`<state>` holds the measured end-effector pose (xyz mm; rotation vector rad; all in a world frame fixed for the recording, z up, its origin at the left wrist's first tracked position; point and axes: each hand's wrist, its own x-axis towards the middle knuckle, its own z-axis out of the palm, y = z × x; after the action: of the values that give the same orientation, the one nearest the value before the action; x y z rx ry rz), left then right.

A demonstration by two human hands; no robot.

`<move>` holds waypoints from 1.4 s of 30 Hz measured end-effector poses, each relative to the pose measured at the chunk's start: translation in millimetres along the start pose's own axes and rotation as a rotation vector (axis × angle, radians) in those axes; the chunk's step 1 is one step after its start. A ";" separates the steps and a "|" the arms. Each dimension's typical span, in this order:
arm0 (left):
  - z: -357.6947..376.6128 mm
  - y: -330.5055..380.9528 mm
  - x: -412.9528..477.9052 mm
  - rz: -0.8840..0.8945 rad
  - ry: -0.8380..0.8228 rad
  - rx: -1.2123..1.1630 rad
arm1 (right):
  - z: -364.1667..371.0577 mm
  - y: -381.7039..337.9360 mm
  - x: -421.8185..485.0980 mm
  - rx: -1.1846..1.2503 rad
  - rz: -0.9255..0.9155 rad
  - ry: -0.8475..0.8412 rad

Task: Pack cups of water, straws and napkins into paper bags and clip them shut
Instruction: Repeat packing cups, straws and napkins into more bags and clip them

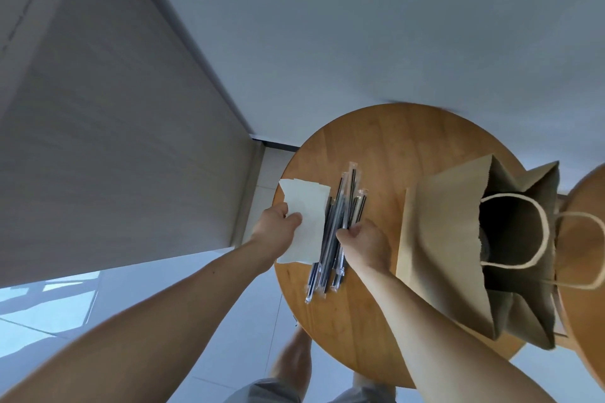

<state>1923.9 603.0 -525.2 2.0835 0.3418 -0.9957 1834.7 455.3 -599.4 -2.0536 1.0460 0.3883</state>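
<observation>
Right hand (363, 239) between straws (329, 240) and bag (442, 222)

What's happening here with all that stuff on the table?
A person is packing a paper bag. Their left hand holds a white napkin near the edge of the round table. The right hand pinches wrapped straws in the pile next to it. The paper bag stands open on the right, not clipped yet.
</observation>
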 end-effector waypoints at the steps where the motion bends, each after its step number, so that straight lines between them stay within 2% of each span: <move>1: 0.1 4.8 -2.2 0.012 0.002 -0.001 | -5.9 -4.9 -5.3 0.132 -0.026 0.000; 4: 0.5 25.9 -13.1 0.063 0.011 -0.014 | -27.8 -24.0 -24.0 0.426 -0.126 -0.019; 7: -1.8 51.4 -30.2 0.138 0.001 -0.099 | -51.3 -46.8 -43.2 0.547 -0.172 -0.084; 12: -12.6 93.5 -66.2 0.266 -0.055 -0.285 | -97.5 -78.8 -63.7 0.493 -0.236 -0.086; 18: -20.5 137.6 -96.8 0.409 -0.063 -0.348 | -157.1 -107.7 -81.3 0.414 -0.369 -0.047; 24: -30.3 183.3 -125.9 0.511 -0.185 -0.407 | -232.3 -125.1 -90.3 0.406 -0.435 0.160; 29: -15.3 217.4 -156.7 0.601 -0.371 -0.377 | -290.3 -127.4 -95.6 0.574 -0.536 -0.132; 34: 20.8 235.6 -175.7 0.638 -0.424 -0.383 | -314.7 -111.1 -98.1 0.549 -0.496 0.007; 38: 45.1 235.4 -165.6 0.644 -0.334 -0.213 | -341.2 -89.6 -95.9 0.529 -0.391 0.160; 40: 54.4 224.1 -153.0 0.642 -0.245 0.070 | -355.7 -80.6 -90.8 0.533 -0.310 0.244; 42: 60.6 206.8 -138.8 0.584 -0.309 0.388 | -366.9 -75.7 -84.2 0.548 -0.265 0.329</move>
<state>1909.6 434.1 -332.9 2.1204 -0.6312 -1.0434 1814.9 249.6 -275.8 -1.7448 0.9195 -0.3514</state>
